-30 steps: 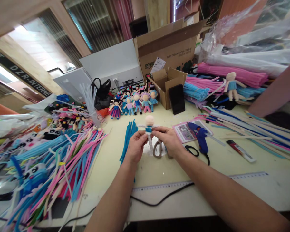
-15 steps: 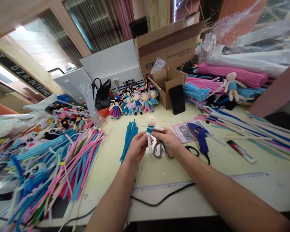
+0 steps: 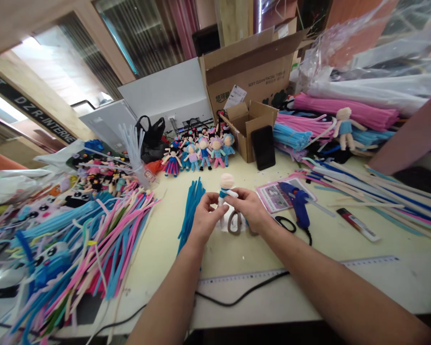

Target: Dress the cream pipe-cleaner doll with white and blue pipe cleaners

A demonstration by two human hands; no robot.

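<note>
Between my two hands stands a small pipe-cleaner doll (image 3: 227, 181), upright, with a cream head, a blue band round its chest and white limbs. My left hand (image 3: 209, 215) is closed on its body from the left, the thumb reaching across the front. From the right, my right hand (image 3: 249, 207) pinches it near the arm and blue chest. Fingers hide part of the torso and legs. Just below the hands lie scissors (image 3: 234, 223), only the grey handles clearly showing. Blue pipe cleaners (image 3: 191, 208) lie in a bundle beside my left hand.
A blue glue gun (image 3: 299, 206) rests on a pink-edged card (image 3: 273, 197) at right. Finished dolls (image 3: 204, 151) stand at the back before cardboard boxes (image 3: 251, 72). Loose pipe cleaners (image 3: 104, 239) heap at left. A ruler (image 3: 237, 278) and black cable (image 3: 233, 304) lie in front.
My left hand has shifted up the doll, from its legs to its body, with the thumb now across it. The doll's left-side arm is now hidden.
</note>
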